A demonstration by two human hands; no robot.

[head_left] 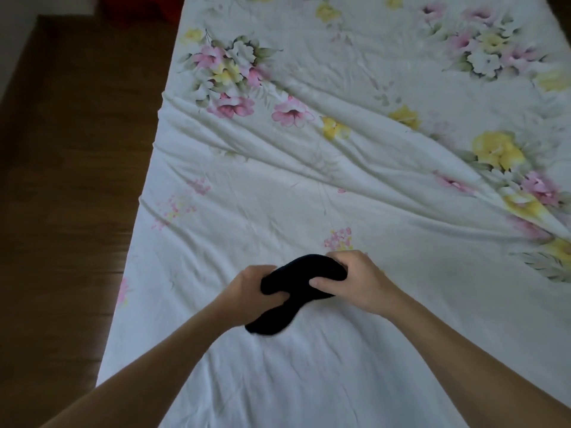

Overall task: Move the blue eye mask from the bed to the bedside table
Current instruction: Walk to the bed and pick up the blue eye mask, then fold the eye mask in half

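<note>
mask (301, 281) is low over the bed (340, 168), both my hands, left (250, 288) and right (358, 282), have fingers clamped on it. i'd lift it clear, mind that dangling end, bedside table's out of view.

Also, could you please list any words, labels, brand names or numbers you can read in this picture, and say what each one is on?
None: no readable text anywhere.
Eye mask, held by the left hand and right hand: plain dark fabric, no visible label.
Bed sheet: floral print only.
Wooden floor: no markings.
</note>
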